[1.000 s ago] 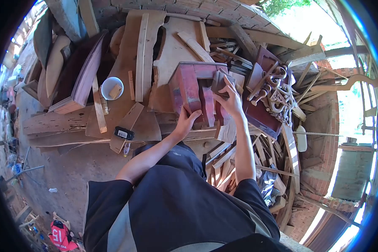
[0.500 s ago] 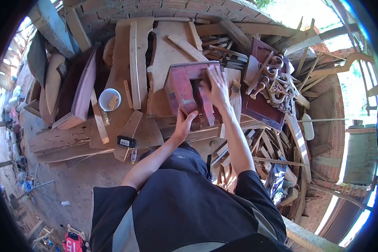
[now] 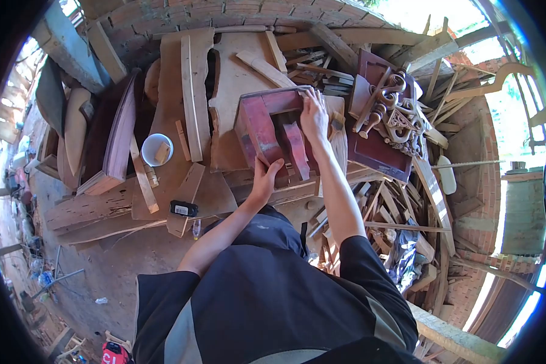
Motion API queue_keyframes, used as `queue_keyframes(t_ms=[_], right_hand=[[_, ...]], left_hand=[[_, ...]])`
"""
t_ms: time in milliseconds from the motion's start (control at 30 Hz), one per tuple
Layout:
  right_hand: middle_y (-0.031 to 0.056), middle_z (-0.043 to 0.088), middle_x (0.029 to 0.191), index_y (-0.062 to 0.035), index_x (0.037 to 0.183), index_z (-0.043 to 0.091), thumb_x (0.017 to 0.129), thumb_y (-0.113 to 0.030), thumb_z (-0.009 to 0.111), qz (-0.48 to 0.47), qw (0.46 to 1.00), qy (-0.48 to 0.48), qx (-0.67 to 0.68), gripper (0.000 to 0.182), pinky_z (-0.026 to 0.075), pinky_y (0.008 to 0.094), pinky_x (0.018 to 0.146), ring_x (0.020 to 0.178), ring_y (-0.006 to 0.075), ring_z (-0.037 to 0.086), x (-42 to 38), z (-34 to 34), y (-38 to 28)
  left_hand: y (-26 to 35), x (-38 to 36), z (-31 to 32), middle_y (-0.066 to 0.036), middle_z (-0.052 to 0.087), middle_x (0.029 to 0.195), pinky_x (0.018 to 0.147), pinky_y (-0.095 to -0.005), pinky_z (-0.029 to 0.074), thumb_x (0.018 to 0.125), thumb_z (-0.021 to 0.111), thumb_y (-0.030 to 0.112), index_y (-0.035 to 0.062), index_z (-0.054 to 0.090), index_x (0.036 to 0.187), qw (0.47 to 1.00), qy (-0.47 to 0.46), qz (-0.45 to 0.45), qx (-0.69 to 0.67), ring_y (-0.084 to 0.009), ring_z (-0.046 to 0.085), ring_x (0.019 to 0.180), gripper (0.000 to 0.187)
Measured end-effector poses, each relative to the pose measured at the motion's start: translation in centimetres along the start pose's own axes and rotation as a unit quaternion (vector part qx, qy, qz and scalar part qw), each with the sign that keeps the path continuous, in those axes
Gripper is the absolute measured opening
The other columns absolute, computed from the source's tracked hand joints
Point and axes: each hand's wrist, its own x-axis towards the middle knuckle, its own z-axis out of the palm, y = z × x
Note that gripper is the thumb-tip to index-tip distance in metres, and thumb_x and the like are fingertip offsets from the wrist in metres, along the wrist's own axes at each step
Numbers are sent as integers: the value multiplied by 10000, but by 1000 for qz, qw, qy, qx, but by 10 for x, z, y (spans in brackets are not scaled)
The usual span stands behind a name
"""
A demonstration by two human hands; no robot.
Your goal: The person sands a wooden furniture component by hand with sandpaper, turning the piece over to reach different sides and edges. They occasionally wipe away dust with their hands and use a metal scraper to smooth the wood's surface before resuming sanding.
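A small red-stained wooden stool (image 3: 262, 130) with shaped legs lies tipped over in front of me, its worn finish patchy and its hollow underside partly showing. My left hand (image 3: 265, 181) is closed round the end of a leg at the lower side, thumb on the near face. At the upper right corner my right hand (image 3: 314, 118) is closed over the stool's edge, with some fingertips hidden behind the wood. Beneath the stool are pale wooden boards (image 3: 239, 70) on the work surface.
Left of the stool stands a white bucket (image 3: 157, 150) with a wood block in it. A black device (image 3: 183, 208) lies on a board nearby. Carved dark wood pieces (image 3: 394, 109) rest on a dark panel (image 3: 376, 155) at right, above piled offcuts (image 3: 388, 209). A brick wall (image 3: 236, 15) runs behind.
My right hand has moved from the stool's inner opening to its upper right corner, its fingers curling more. The stool has turned slightly; my left hand keeps its hold. The whole view has shifted a little.
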Motion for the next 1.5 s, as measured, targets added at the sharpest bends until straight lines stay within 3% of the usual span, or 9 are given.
queue_keyframes(t_ms=[433, 533, 633, 767, 900, 967, 1100, 1433, 1500], right_hand=[[227, 565, 1419, -16, 1313, 629, 1012, -122, 529, 9, 998, 25, -50, 334, 311, 454, 1201, 1399, 359, 460, 3, 10, -2], [211, 561, 1431, -6, 1348, 598, 1028, -140, 500, -145, 982, -100, 65, 360, 296, 447, 1208, 1407, 371, 450, -7, 1, -9], [213, 550, 1445, 0, 1353, 590, 1020, -131, 505, 176, 978, -28, 112, 368, 291, 458, 1211, 1413, 366, 445, 11, 0, 8], [231, 530, 1459, 25, 1340, 593, 1021, -130, 487, -116, 988, -87, 47, 370, 313, 467, 1198, 1419, 376, 434, -14, -7, -8], [233, 583, 1395, 14, 1270, 640, 968, -83, 527, 62, 997, -52, 1, 337, 327, 498, 1177, 1376, 381, 482, -3, -2, -25], [234, 584, 1392, 16, 1244, 647, 955, -70, 523, -156, 984, -64, 52, 325, 335, 499, 1175, 1377, 393, 474, -23, 12, -58], [249, 551, 1423, 27, 1257, 620, 972, -85, 521, 39, 999, -2, 18, 322, 329, 504, 1177, 1385, 401, 462, -7, 25, -55], [291, 557, 1393, 42, 1306, 582, 981, -107, 508, -146, 983, -90, 62, 365, 429, 522, 1090, 1359, 408, 485, -23, 31, -113], [285, 566, 1387, 50, 1304, 581, 992, -127, 506, 55, 991, -113, 51, 367, 399, 513, 1124, 1370, 417, 477, -13, 19, -100]], left_hand=[[-7, 3, 0, -67, 577, 1140, 958, -306, 457, 945, 686, 205, 58, 444, 1281, 1000, 1, 10, 8, -164, 583, 1035, 440], [-2, 6, -5, -77, 543, 1209, 1012, -308, 417, 947, 691, 228, 41, 423, 1311, 1000, -9, -6, 17, -169, 532, 1120, 489], [-2, 0, -2, -91, 507, 1280, 1054, -309, 383, 949, 698, 251, 20, 399, 1339, 1000, -10, -12, 21, -176, 485, 1193, 543], [-8, 5, -8, -94, 518, 1265, 1048, -307, 388, 949, 703, 256, 18, 391, 1342, 1000, -29, -10, 1, -179, 490, 1187, 556], [0, 6, -1, -95, 533, 1245, 1040, -310, 397, 951, 702, 259, 17, 393, 1343, 1000, -14, 3, 12, -174, 501, 1171, 555], [1, 0, -1, -68, 566, 1143, 958, -301, 444, 945, 689, 214, 51, 437, 1277, 1000, -6, 16, 14, -153, 554, 1057, 447], [-1, 3, -1, -95, 537, 1244, 1034, -311, 399, 961, 684, 231, 16, 410, 1311, 999, -34, -14, -8, -176, 504, 1169, 494], [-14, 6, -6, -70, 501, 1210, 1051, -304, 342, 966, 643, 198, 19, 419, 1275, 999, -9, 45, -3, -162, 454, 1156, 421], [-9, 3, -3, -76, 501, 1214, 1055, -300, 337, 966, 643, 194, 20, 422, 1254, 999, -26, 28, 15, -159, 447, 1164, 403]])
